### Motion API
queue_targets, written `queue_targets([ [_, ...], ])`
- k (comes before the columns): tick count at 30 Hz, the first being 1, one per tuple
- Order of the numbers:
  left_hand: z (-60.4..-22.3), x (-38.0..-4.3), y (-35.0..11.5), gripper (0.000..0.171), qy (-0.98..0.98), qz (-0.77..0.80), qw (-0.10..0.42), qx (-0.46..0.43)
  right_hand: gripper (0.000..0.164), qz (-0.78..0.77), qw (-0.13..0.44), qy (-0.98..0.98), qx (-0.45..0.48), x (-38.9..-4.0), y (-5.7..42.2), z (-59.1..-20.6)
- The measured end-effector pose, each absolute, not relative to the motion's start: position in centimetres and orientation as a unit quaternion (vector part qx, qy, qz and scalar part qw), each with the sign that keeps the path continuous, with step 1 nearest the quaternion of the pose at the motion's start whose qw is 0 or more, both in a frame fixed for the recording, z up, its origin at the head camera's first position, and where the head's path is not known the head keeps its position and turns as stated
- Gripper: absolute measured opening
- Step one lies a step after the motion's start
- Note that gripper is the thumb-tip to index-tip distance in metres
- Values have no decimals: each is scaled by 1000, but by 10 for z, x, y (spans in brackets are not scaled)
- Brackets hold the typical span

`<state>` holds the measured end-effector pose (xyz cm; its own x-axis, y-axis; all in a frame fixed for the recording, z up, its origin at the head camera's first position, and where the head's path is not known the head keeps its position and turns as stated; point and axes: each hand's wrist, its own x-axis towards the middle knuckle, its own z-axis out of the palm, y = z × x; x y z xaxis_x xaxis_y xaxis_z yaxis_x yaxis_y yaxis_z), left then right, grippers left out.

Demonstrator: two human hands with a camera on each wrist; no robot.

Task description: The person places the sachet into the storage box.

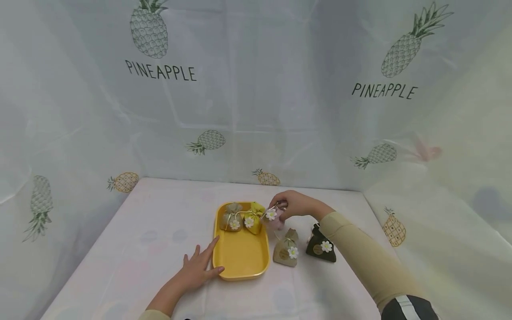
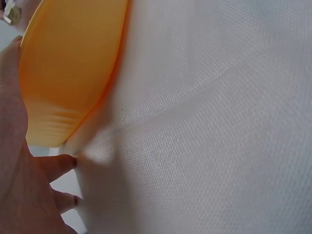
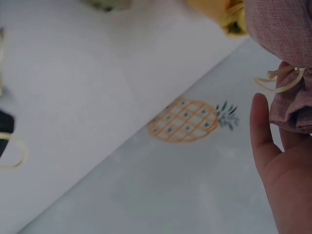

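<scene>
My right hand (image 1: 298, 204) pinches the gathered neck of a pinkish-mauve drawstring pouch (image 1: 274, 222) with a white flower, just off the tray's far right edge. In the right wrist view, the pouch (image 3: 280, 24) hangs with its cream cord by the fingers. My left hand (image 1: 194, 269) lies with spread fingers against the left side of a yellow tray (image 1: 240, 258); the left wrist view has the thumb along the tray's wall (image 2: 73, 68). Inside the tray's far end sit a tan pouch (image 1: 229, 220) and a yellow pouch (image 1: 254, 218), side by side.
Right of the tray, a beige pouch (image 1: 283, 254) and a black pouch (image 1: 320, 249) stand on the white tablecloth (image 1: 160, 253), each with a white flower. The right forearm passes over beside the black one. A pineapple-print curtain (image 1: 272, 98) walls the table's back and sides.
</scene>
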<state>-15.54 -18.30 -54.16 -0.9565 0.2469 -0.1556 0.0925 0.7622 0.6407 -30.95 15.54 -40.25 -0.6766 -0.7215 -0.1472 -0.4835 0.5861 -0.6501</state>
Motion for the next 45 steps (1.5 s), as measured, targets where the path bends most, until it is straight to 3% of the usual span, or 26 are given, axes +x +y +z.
queue_targets([
  [24, -534, -153, -178, 87, 928, 338, 119, 99, 43, -256, 239, 854, -386, -315, 47, -429],
  [45, -536, -152, -184, 87, 930, 335, 121, 94, 48, -181, 227, 853, -435, -308, 23, -445],
])
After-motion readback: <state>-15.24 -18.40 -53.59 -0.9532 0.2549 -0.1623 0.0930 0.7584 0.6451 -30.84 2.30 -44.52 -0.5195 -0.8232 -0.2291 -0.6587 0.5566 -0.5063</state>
